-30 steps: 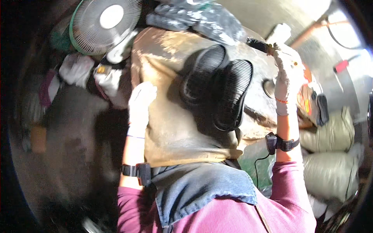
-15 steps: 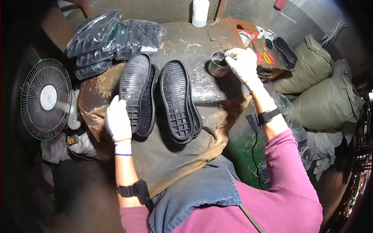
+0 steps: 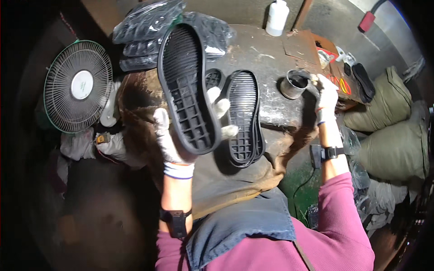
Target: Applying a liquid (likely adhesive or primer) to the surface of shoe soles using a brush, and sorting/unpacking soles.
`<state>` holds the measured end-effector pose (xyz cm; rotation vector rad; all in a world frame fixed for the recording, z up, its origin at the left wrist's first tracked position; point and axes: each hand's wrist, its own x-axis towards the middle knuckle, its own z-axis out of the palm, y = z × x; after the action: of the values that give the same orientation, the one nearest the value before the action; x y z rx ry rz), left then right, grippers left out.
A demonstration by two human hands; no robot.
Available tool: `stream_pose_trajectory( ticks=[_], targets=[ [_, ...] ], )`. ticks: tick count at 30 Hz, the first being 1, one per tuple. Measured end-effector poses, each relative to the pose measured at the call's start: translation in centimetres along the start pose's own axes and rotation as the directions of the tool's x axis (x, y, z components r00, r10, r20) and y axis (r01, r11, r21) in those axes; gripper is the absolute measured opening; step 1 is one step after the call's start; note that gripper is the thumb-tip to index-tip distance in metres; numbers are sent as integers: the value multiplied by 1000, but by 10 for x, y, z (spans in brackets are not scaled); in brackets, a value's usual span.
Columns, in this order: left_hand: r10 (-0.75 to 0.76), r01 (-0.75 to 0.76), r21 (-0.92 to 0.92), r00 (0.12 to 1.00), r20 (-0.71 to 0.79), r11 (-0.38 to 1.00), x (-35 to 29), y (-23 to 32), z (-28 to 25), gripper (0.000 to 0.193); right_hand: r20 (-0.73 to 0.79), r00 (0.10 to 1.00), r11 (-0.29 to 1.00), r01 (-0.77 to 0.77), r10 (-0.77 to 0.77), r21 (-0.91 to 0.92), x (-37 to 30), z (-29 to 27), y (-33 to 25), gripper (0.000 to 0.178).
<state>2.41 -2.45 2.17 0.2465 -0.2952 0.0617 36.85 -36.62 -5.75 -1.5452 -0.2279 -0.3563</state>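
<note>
Fan [image 3: 77, 86], one, at far left; its lower stand is partly lost in shadow. Wrapped bundles [image 3: 149, 31], piled on the bench [image 3: 266, 61]; exact count not obtainable, since they overlap and the held sole covers part. Left hand [image 3: 175, 147], gloved, grips one black sole [image 3: 187, 90] by its edges, thumb at left, three fingertips visible at right, palm mostly behind it; sole raised and tilted, tread showing. Second sole [image 3: 214, 77] behind it, only one end visible. To its right, a stack [image 3: 244, 115] of at least two soles, the lower mostly covered. Bottle [image 3: 277, 19], one, white. Metal cup [image 3: 293, 86], one, dark inside. Right hand [image 3: 327, 97], gloved, pinches what looks like a brush [image 3: 313, 78] at the cup's rim; its head is hard to make out. Sacks [image 3: 395, 144], two, green, at far right.
</note>
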Motion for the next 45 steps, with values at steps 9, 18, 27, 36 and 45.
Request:
stream_pose_trajectory(
  ticks=[9,18,27,36,45],
  targets=[
    [3,-17,-94,988,-152,995,37,-36,16,86,181,953,935,279,-242,-220,-41,53,-80,26],
    [-239,242,-35,907,-348,970,6,-65,5,85,232,919,938,341,-318,-65,-71,134,-119,23],
    [-226,289,78,865,-448,954,-10,-60,-32,91,564,773,904,415,-291,-102,-135,125,-159,26],
    [-87,70,-66,948,-306,995,15,-33,-58,70,794,595,981,192,-126,11,-198,94,-193,18],
    [-211,266,248,950,-229,931,4,5,-23,55,714,683,964,261,-155,-40,-175,85,-195,18]
  ],
)
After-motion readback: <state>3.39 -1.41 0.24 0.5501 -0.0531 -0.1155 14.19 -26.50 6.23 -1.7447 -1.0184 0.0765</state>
